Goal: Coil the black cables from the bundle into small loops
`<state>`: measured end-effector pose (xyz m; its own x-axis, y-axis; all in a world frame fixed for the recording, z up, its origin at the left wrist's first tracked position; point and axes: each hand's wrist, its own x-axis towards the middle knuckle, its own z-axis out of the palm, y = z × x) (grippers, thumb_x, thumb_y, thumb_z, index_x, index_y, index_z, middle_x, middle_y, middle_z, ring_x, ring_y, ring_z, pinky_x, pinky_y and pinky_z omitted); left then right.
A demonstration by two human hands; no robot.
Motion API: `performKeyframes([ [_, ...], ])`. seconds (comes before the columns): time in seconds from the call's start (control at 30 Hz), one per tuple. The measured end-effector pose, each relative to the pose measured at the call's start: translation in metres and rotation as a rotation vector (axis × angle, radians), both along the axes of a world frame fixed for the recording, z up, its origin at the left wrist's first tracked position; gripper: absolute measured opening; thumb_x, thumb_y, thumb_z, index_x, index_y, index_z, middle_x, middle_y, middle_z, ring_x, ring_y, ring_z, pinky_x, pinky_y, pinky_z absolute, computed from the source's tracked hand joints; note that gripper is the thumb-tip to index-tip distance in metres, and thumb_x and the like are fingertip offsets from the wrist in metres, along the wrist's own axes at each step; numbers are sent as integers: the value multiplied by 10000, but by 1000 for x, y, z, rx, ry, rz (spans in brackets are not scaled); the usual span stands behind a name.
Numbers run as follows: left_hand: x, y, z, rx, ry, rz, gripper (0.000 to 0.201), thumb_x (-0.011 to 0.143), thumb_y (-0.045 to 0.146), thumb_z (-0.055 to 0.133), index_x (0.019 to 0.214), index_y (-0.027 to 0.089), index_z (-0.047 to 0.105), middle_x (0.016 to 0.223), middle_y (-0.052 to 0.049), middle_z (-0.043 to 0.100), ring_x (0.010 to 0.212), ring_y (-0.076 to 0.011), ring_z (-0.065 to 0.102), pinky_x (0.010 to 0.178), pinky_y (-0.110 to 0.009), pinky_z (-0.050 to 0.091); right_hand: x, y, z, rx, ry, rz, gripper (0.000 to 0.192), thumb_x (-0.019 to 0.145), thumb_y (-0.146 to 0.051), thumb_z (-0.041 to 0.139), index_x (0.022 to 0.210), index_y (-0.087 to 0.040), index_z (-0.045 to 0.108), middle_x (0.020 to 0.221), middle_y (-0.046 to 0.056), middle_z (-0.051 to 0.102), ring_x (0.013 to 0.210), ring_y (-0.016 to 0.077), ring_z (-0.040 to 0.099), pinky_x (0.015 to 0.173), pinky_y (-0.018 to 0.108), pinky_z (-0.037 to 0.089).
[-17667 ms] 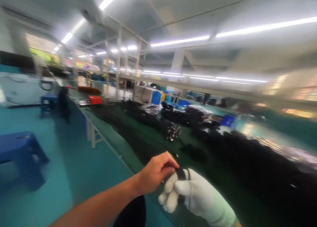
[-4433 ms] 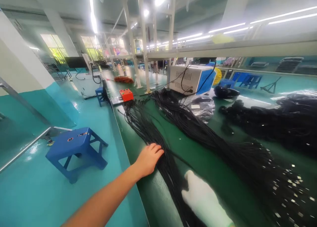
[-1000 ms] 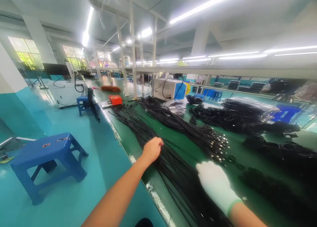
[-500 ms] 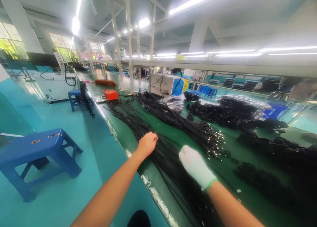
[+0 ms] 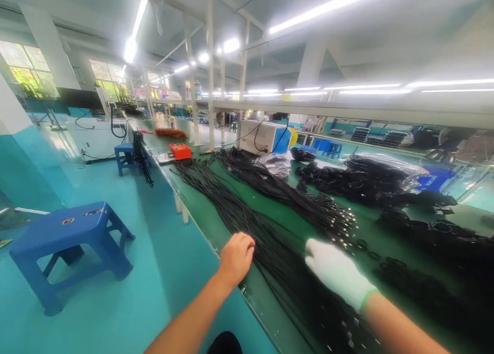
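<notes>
A long bundle of thin black cables (image 5: 231,210) runs along the near side of the green-topped workbench, spreading towards me. My bare left hand (image 5: 237,259) is closed at the bundle's left edge, fingers curled. What it grips is hidden. My right hand (image 5: 335,271), in a white glove with a green cuff, is closed over the right side of the same bundle. Its fingertips are turned away, so anything in them cannot be seen. Beyond lies a second bundle of black cables (image 5: 278,189), its pale connector ends fanned out near my right hand.
Coiled black cables (image 5: 343,181) are heaped at the right, partly under clear plastic. A white and blue machine (image 5: 262,137) and a red box (image 5: 180,151) stand farther back. A blue stool (image 5: 73,235) is on the floor beyond the bench's left edge.
My right hand has moved right and slightly down, farther from the left. My left hand sits lower and slightly to the right. The whole view has shifted slightly.
</notes>
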<state>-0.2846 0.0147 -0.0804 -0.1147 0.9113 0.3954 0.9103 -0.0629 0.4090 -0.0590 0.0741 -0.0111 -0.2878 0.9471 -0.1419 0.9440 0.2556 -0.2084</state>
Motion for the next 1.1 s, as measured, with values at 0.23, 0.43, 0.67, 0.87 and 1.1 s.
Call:
performKeyframes([
  [0.23, 3, -3, 2, -7, 37, -12, 111, 840, 162, 511, 892, 213, 595, 917, -13, 604, 915, -166, 540, 803, -273, 446, 43, 2, -16, -247, 173, -95, 115, 811, -162, 417, 797, -144, 530, 587, -4, 537, 427, 85, 502, 417, 187, 369],
  [0.43, 4, 30, 19, -66, 169, -112, 145, 858, 169, 474, 889, 236, 599, 931, -17, 596, 910, -165, 538, 788, -264, 429, 60, 7, -23, -168, 218, -106, 190, 859, -223, 377, 790, -143, 536, 620, 19, 602, 509, 89, 525, 487, 188, 364],
  [0.67, 35, 73, 16, -185, 348, -347, 137, 812, 142, 519, 785, 218, 630, 878, -55, 610, 879, -191, 562, 783, -303, 443, 68, 7, -26, -8, 33, -79, 275, 848, -326, 441, 650, -174, 556, 604, 24, 586, 548, 137, 517, 525, 239, 304],
  [0.87, 37, 85, 13, -229, 458, -382, 111, 872, 204, 519, 895, 160, 618, 914, -51, 622, 869, -178, 583, 809, -365, 469, 86, -11, 0, 147, -54, -151, 227, 836, -344, 444, 881, -191, 605, 875, 93, 630, 824, 243, 588, 660, 307, 379],
  [1.1, 34, 90, 21, -186, 437, -314, 262, 888, 306, 523, 1089, 143, 561, 1104, -77, 581, 956, -190, 580, 825, -399, 494, 110, -42, 22, 101, 33, -110, 297, 853, -384, 411, 1022, -242, 608, 1020, 69, 645, 888, 245, 603, 774, 361, 438],
])
